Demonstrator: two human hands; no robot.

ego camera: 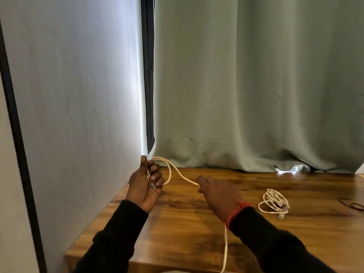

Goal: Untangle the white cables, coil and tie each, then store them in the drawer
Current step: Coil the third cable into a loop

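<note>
Bare table (pixel 187 223) lies open between hands; coiled cable (pixel 274 202) and rubber bands (pixel 352 204) crowd the right.

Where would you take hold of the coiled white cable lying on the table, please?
Pinch the coiled white cable from above, across its dense bunched centre. There the strands overlap, so a single grip likely lifts them together; the loose loop at its left would probably just unravel.
</note>
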